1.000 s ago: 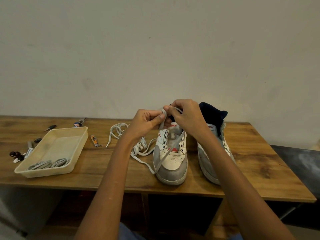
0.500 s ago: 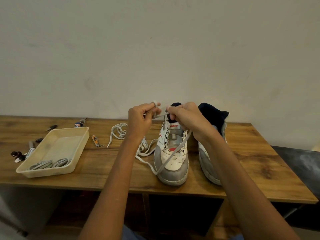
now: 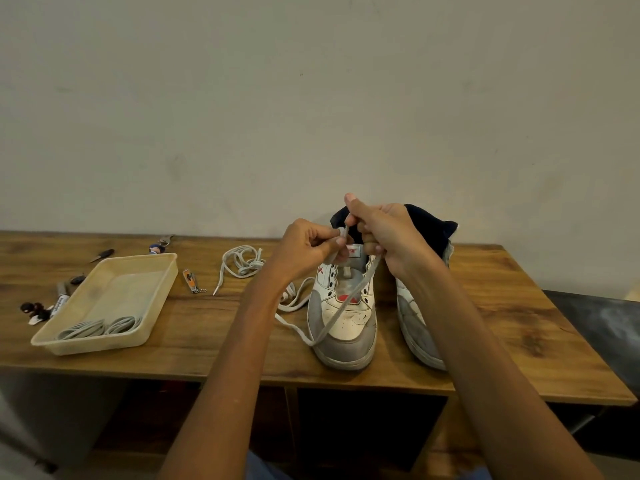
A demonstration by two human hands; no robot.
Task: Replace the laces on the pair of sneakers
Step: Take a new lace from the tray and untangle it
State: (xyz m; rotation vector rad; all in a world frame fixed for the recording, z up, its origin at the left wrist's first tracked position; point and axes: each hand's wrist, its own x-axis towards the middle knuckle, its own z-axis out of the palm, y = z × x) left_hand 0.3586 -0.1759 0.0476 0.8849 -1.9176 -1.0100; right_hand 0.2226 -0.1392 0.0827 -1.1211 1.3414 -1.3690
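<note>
A: What lies closest to you on the wooden table (image 3: pixel 502 327)?

B: Near the front edge at your left you have the cream tray (image 3: pixel 157 299), with the coiled grey laces (image 3: pixel 100 328) in its near corner. In the middle stands the left sneaker (image 3: pixel 346 317), toe towards you, and just beside it, partly behind your right forearm, the right sneaker (image 3: pixel 410 317).

A: And the lace you are working?

B: The white lace (image 3: pixel 341 308) crosses the left sneaker's toe, dips to the table at its left side, and rises to your hands over the shoe's opening. Your left hand (image 3: pixel 306 249) pinches its end between thumb and fingers. Your right hand (image 3: pixel 384 233) has its fingers curled round the strand just above the tongue. The two hands are almost touching.

A: What sits farther back?

B: A loose white lace pile (image 3: pixel 244 259) lies behind your left wrist. A nail clipper (image 3: pixel 189 279) lies between that pile and the tray. Left of the tray you have a marker (image 3: pixel 61 299) and small dark bits too small to name. Behind everything is the bare wall (image 3: pixel 311 98).
</note>
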